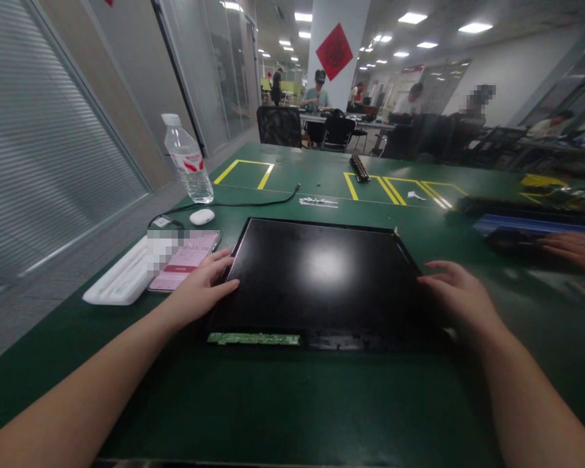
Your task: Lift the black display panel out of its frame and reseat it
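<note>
Green-topped table [322,409] fills the foreground of an office, with chairs [338,133] and people farther back. On it, a dark screen panel [292,286] lies flat between the person's two hands, a narrow green circuit strip [253,339] along its near edge. At the panel's left edge, the left hand [207,283] has its thumb over the face and its other fingers at the rim, thumb and fingers set apart. The right hand [461,296] is loosely curved, fingertips at the opposite edge. Whether either hand grips the panel cannot be told. Just left of the left hand is a pink-screened phone [192,255]; beyond it stands a water bottle [190,166].
</note>
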Available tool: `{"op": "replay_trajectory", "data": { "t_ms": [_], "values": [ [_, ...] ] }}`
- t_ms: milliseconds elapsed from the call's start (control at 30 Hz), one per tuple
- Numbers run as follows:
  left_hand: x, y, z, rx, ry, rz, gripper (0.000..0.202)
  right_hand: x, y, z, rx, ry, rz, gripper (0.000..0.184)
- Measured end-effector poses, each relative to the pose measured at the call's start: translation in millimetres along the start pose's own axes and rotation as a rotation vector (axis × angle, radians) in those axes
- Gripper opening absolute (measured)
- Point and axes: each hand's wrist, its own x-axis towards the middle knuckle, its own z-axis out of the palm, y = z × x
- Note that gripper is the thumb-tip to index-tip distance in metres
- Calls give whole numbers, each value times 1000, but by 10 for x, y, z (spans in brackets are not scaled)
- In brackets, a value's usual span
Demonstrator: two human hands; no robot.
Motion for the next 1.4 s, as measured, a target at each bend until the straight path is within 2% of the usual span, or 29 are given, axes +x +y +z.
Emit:
{"op": "replay_trajectory", "data": {
  "t_ms": [367,767,967,1400],
  "values": [
    [11,-8,-16,105,-9,41,62,-76,-70,22,131,12,84,41],
    [22,-51,-18,129,-14,46,65,5,64,33,91,14,31,43],
    [60,-134,9,101,-19,50,73,-18,40,43,97,34,25,41],
    [49,-95,-20,249,-58,77,74,-44,-15,28,92,18,10,37]
  ]
}}
